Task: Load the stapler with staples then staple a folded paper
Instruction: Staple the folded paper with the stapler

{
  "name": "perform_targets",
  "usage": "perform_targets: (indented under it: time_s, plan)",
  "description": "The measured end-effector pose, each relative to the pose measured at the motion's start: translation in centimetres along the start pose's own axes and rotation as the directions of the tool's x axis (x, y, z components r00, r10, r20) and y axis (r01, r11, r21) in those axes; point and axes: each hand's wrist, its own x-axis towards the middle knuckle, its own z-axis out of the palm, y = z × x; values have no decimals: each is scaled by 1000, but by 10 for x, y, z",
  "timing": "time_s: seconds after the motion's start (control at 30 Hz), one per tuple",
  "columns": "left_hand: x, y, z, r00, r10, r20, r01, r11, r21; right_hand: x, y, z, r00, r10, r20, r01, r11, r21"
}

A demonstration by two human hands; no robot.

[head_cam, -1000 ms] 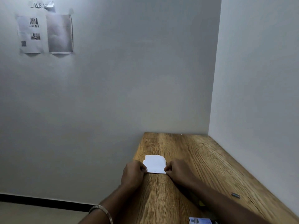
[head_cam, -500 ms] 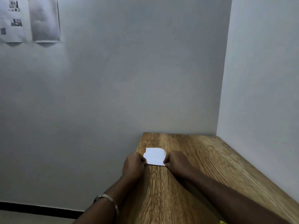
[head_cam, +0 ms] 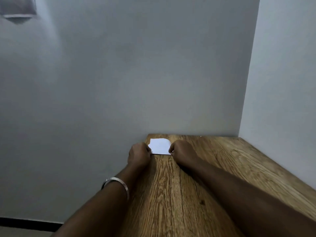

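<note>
Head view: both hands [head_cam: 139,153] [head_cam: 183,152] pinching unmarked paper [head_cam: 160,146].

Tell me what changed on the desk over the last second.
The view swung right and up, so the wall sheets slid out at top left and the small items near the bottom edge dropped out of frame. The white paper now shows nearer the desk's far edge. Unchanged: the left hand and right hand still pinch its near corners, flat on the wood.
</note>
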Motion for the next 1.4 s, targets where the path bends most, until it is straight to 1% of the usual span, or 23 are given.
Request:
perform_targets:
  time_s: [0.27,0.43,0.53,0.67,0.8,0.87,0.97,1.27,1.4]
  plan:
    - [22,-8,13,1000,-22,-11,22,1000,-10,19,7,16,998,-14,-62,11,999,-42]
    - [11,-6,7,999,-21,-36,21,1000,15,4,2,7,998,-26,-58,23,999,-42]
    - [-4,-1,-1,1000,-7,-27,8,1000,25,-14,-3,2,1000,-26,-15,25,999,-31]
    - [-38,6,-13,999,25,35,-27,998,56,-44,-10,-7,999,22,31,-22,1000,-4]
    - [-80,15,-31,993,89,82,-93,995,41,-81,-20,-27,992,75,101,-76,997,8]
    - [-103,20,-41,985,111,132,-116,993,32,-106,-27,-38,989,80,123,-80,997,-6]
    - [-138,27,-56,979,102,178,-107,994,24,-142,-37,-55,989,78,126,-78,997,-5]
    - [-245,42,-102,974,133,184,-136,991,7,-247,-67,-101,990,57,131,-58,998,4]
    - [-281,49,-118,970,156,186,-162,987,14,-284,-78,-120,989,14,146,-11,1000,-20]
